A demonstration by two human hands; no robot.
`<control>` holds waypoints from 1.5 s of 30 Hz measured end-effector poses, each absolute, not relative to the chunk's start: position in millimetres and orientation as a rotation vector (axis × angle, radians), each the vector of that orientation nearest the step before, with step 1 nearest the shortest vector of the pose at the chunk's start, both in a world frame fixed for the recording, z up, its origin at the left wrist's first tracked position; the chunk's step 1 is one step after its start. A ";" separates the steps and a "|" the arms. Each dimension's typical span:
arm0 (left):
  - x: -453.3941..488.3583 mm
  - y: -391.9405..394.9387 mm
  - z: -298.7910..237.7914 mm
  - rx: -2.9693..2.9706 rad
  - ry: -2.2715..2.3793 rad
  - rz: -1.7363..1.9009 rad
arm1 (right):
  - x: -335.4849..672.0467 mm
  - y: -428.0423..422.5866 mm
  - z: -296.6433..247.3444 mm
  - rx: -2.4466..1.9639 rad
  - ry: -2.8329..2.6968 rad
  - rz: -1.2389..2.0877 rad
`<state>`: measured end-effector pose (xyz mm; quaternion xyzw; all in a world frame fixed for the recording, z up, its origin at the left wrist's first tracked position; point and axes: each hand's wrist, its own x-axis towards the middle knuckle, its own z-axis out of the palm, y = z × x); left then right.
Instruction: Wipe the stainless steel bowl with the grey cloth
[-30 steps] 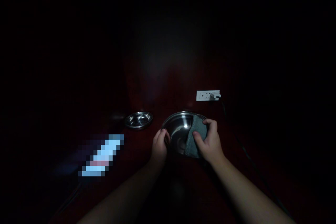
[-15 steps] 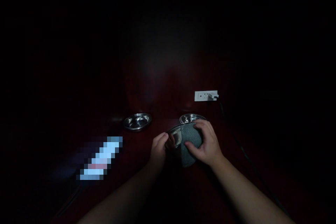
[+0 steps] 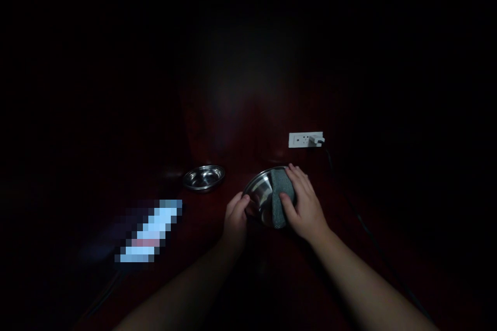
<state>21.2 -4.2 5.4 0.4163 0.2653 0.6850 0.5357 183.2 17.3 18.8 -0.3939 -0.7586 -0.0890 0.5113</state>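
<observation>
The scene is very dark. My left hand (image 3: 236, 217) grips the near left rim of a shiny steel bowl (image 3: 258, 194), which is tilted toward me. My right hand (image 3: 305, 204) presses a grey cloth (image 3: 278, 201) against the bowl's right side, with the thumb on the cloth inside the bowl and the fingers laid over the rim. A second, smaller steel bowl (image 3: 204, 177) rests on the dark red surface to the left, apart from both hands.
A white power socket (image 3: 305, 139) with a white plug and a dark cable lies beyond the bowl at the right. A blurred pale blue patch (image 3: 149, 230) sits at the left. Everything else is too dark to make out.
The bowl was upright, then tipped nearly on edge, showing another steel bowl behind it. Now it is tilted up again and hides that bowl. My right hand slid the cloth across it.
</observation>
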 end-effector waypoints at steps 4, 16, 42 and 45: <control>19.9 -0.6 1.7 0.980 0.634 1.625 | 183.5 18.3 16.1 -0.957 -1.835 -0.163; 18.5 0.3 4.2 0.932 0.641 1.662 | 184.7 20.5 9.9 -1.052 -1.701 0.138; 17.5 3.5 4.5 0.876 0.701 1.713 | 182.3 22.5 11.7 -1.216 -1.706 0.331; 18.2 5.9 5.6 0.723 0.649 1.740 | 182.4 22.9 11.4 -1.225 -1.712 0.334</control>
